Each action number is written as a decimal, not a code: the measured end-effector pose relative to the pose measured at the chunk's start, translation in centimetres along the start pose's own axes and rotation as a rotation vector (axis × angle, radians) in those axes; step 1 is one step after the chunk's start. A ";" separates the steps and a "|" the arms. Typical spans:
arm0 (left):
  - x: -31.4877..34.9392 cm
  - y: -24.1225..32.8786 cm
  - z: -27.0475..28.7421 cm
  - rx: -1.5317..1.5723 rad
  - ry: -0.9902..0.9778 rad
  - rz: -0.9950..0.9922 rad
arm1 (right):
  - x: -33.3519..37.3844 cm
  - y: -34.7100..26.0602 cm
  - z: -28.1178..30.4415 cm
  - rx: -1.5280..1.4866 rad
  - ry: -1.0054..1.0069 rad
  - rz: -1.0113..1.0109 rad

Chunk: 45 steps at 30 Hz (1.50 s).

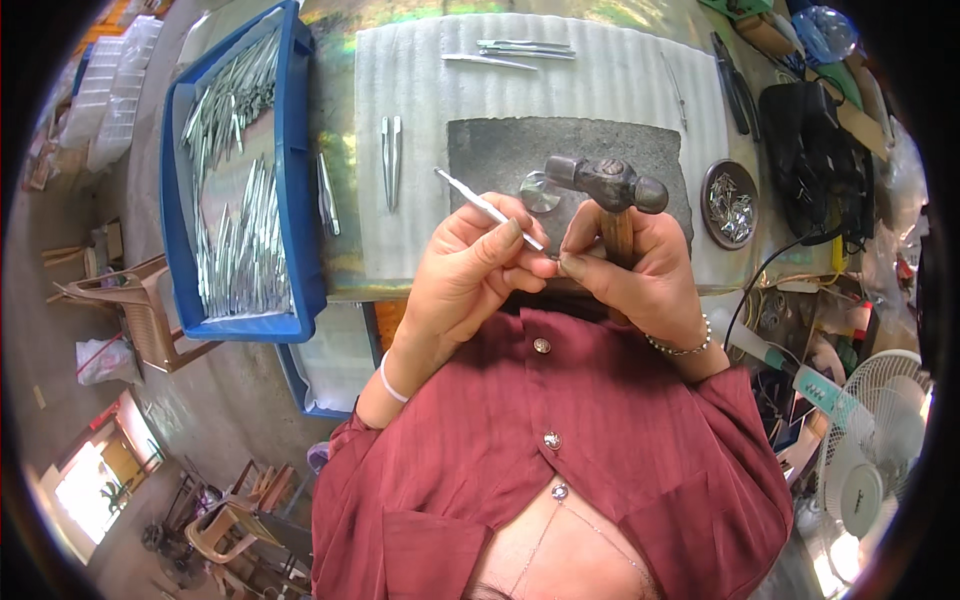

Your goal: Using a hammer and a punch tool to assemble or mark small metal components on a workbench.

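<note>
My left hand [475, 255] is closed on a slim, pale metal piece that looks like tweezers [488, 208]. It slants up to the left between thumb and fingers, its lower end near my right fingertips. In my right hand [645, 270] a hammer [606, 182] is held by its wooden handle, head upward. The right thumb and forefinger also pinch together by the tweezers' lower end; anything tiny between them is too small to make out. Just beyond both hands, a shiny round metal block [540, 192] sits on a dark slab [490, 145].
White foam sheeting [410, 80] under the slab carries several more tweezers [525, 50]. A blue tray [305, 190] full of similar pieces stands left. To the right are a round dish [707, 222] of small metal parts, pliers [736, 85], a black cable [760, 280] and a fan [865, 470].
</note>
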<state>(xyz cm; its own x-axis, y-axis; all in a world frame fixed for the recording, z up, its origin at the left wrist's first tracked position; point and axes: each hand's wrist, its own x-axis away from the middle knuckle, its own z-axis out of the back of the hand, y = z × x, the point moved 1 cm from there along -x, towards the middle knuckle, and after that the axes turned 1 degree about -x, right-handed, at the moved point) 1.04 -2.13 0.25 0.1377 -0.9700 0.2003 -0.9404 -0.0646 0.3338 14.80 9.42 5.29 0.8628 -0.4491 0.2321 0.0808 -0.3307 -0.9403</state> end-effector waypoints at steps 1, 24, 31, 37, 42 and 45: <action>0.1 0.1 0.1 0.004 0.002 -0.004 | -0.1 -0.1 -0.2 -0.011 -0.007 0.005; 1.4 -0.7 0.0 -0.466 0.049 -0.201 | 0.6 0.7 -0.8 0.018 0.025 0.037; 1.1 0.1 0.6 -0.214 0.058 -0.136 | 0.1 1.1 1.3 0.211 0.165 0.095; 0.4 0.7 0.1 -0.429 0.132 -0.234 | -2.4 1.8 1.3 0.774 0.171 0.264; -0.3 0.9 -0.2 -0.695 0.208 -0.298 | -3.7 2.2 1.2 0.921 0.061 0.279; -1.0 1.1 -0.3 -0.825 0.238 -0.308 | -3.4 2.3 1.3 0.786 0.125 0.335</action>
<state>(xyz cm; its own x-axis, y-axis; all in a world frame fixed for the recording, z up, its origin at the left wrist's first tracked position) -0.02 -1.21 0.70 0.4929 -0.8575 0.1474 -0.3428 -0.0357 0.9387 12.74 11.29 2.03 0.8452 -0.5239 -0.1058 0.1937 0.4847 -0.8529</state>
